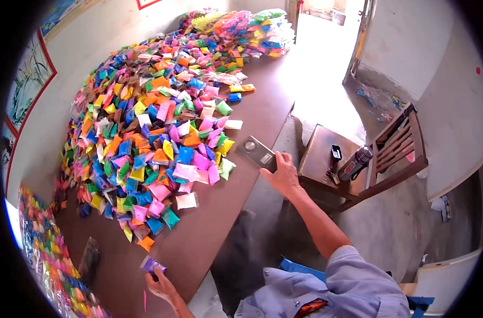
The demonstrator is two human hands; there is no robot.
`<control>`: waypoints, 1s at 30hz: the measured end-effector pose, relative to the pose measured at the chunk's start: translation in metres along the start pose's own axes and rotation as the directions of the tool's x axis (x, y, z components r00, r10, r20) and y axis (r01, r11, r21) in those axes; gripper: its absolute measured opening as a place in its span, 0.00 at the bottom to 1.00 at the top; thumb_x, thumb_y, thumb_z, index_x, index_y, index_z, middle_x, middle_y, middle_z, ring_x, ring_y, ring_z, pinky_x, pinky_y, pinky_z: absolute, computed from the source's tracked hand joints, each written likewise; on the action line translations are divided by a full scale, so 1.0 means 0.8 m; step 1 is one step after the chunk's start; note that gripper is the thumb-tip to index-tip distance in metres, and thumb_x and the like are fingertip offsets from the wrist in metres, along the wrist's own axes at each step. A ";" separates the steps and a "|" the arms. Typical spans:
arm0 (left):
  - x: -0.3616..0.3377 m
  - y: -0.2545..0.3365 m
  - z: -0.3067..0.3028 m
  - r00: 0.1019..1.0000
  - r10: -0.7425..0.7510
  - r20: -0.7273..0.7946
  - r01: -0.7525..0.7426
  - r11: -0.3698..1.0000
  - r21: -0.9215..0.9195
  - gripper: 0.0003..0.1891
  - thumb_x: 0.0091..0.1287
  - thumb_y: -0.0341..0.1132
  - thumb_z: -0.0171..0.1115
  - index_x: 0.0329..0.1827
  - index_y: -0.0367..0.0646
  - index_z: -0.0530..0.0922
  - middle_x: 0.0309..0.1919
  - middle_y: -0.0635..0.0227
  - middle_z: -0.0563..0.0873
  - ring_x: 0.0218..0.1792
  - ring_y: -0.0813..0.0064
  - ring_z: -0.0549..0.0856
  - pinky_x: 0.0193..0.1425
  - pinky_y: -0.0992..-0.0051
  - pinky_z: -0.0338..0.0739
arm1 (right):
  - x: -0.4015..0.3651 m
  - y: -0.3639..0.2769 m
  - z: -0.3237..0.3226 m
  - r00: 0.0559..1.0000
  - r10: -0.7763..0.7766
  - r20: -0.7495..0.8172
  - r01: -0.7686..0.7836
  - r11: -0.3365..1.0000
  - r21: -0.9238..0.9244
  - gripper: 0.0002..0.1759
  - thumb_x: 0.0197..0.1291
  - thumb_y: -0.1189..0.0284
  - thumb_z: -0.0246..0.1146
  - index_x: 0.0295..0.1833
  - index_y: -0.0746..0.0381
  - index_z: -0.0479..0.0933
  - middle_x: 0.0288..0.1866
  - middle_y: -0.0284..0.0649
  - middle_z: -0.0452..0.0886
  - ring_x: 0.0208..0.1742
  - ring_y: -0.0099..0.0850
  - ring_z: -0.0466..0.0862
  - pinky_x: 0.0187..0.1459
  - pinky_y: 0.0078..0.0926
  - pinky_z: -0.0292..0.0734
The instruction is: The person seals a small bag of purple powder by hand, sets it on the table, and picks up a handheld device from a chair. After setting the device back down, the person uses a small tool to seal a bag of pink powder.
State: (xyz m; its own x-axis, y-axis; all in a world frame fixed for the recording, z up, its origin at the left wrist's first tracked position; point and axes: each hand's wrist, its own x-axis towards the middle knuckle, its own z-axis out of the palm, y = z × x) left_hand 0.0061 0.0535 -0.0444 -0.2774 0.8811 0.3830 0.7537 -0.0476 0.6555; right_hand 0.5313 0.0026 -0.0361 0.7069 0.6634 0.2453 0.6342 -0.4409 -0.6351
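1. A light blue-grey shirt [284, 294], loose and creased.
2. Its right sleeve [352, 270] is short and wide, ending near the elbow.
3. A small round button [297, 303] on the front.
4. An orange-red patterned patch [311, 307] beside it.
5. The left hand [162, 286] and right hand [284, 175] are bare.

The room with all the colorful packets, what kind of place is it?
Probably a small packing workshop: a huge heap of packets lies on a long table, and clear bags hold more.
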 end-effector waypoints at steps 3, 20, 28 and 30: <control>0.001 -0.003 0.001 1.000 0.008 0.008 -0.008 1.000 0.022 0.21 0.74 0.47 0.64 0.38 0.33 0.78 0.29 0.54 0.82 0.30 0.60 0.80 0.37 0.58 0.74 | -0.009 0.003 -0.011 0.997 -0.062 0.046 0.062 0.998 -0.009 0.53 0.58 0.52 0.76 0.80 0.72 0.61 0.74 0.61 0.69 0.71 0.57 0.77 0.69 0.47 0.77; 0.005 -0.022 0.002 0.999 -0.008 0.040 0.008 1.000 0.002 0.25 0.77 0.50 0.64 0.45 0.27 0.82 0.32 0.49 0.86 0.34 0.56 0.82 0.42 0.57 0.75 | -0.098 0.082 -0.030 0.977 0.177 -0.118 -0.139 0.952 0.274 0.44 0.54 0.56 0.78 0.71 0.68 0.72 0.65 0.57 0.79 0.66 0.50 0.81 0.66 0.44 0.77; 0.004 -0.002 -0.004 0.994 -0.066 0.088 0.055 0.991 0.124 0.26 0.78 0.51 0.61 0.43 0.29 0.80 0.34 0.54 0.84 0.36 0.60 0.80 0.42 0.58 0.73 | -0.124 0.235 0.003 0.787 0.576 -0.221 -0.577 0.814 0.067 0.49 0.54 0.51 0.77 0.72 0.71 0.67 0.65 0.64 0.75 0.66 0.58 0.78 0.66 0.51 0.76; -0.002 0.014 -0.005 0.994 0.111 -0.014 -0.108 0.985 0.132 0.22 0.74 0.49 0.69 0.34 0.34 0.83 0.30 0.52 0.87 0.28 0.56 0.83 0.34 0.56 0.78 | -0.118 0.258 0.011 0.776 0.579 -0.250 -0.584 0.809 0.065 0.49 0.53 0.55 0.79 0.73 0.70 0.64 0.63 0.63 0.74 0.63 0.61 0.79 0.63 0.53 0.78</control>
State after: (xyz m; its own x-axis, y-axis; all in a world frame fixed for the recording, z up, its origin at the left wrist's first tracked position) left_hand 0.0127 0.0496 -0.0353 -0.2003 0.8640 0.4620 0.8511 -0.0801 0.5188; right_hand 0.5924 -0.1457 -0.1971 0.9941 0.1082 0.0053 0.0805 -0.7045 -0.7051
